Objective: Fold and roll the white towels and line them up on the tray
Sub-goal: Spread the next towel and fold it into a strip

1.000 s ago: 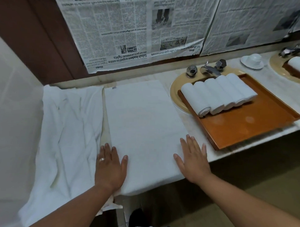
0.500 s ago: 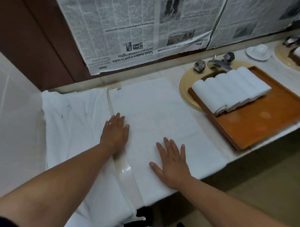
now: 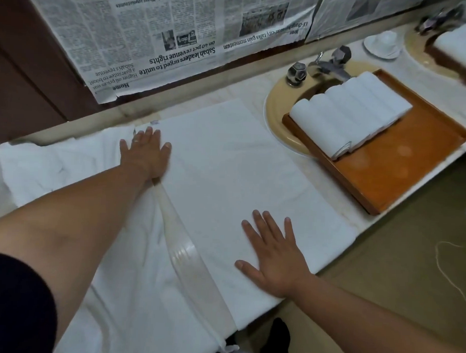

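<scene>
Tabletop (image 3: pixel 242 91): pale veined stone, long and narrow, set against a dark brown wood-panelled wall (image 3: pixel 32 77). Newspaper (image 3: pixel 165 42): sheets hung upside down over the wall, lower edges just above the tabletop. Floor (image 3: pixel 408 261): dull olive-tan, seen beyond the front edge. Sink (image 3: pixel 274 109): round, beige, glossy, sunk into the tabletop at right, with a chrome tap (image 3: pixel 328 66) and faceted knobs behind it. Tray (image 3: pixel 401 166): rectangular, orange-brown lacquered wood with a low rim, lying partly over the sink. Rolls (image 3: pixel 347 117): white terry towels rolled into cylinders, side by side and touching, in a row at the tray's far left end. Towel (image 3: pixel 239 176): white, fine-ribbed, spread flat as a smooth rectangle in the middle of the tabletop, its near end overhanging the edge. Pile (image 3: pixel 42 169): rumpled white towels, just left of the flat one. Strip (image 3: pixel 189 256): clear, shiny plastic between pile and towel. Left hand (image 3: pixel 145 154): flat, fingers spread, palm down on the towel's far left corner, ring on one finger. Right hand (image 3: pixel 274 257): flat, fingers spread, pressing the towel near its front edge. Saucer (image 3: pixel 382 43): white, holding a cup, far right, blurred.
</scene>
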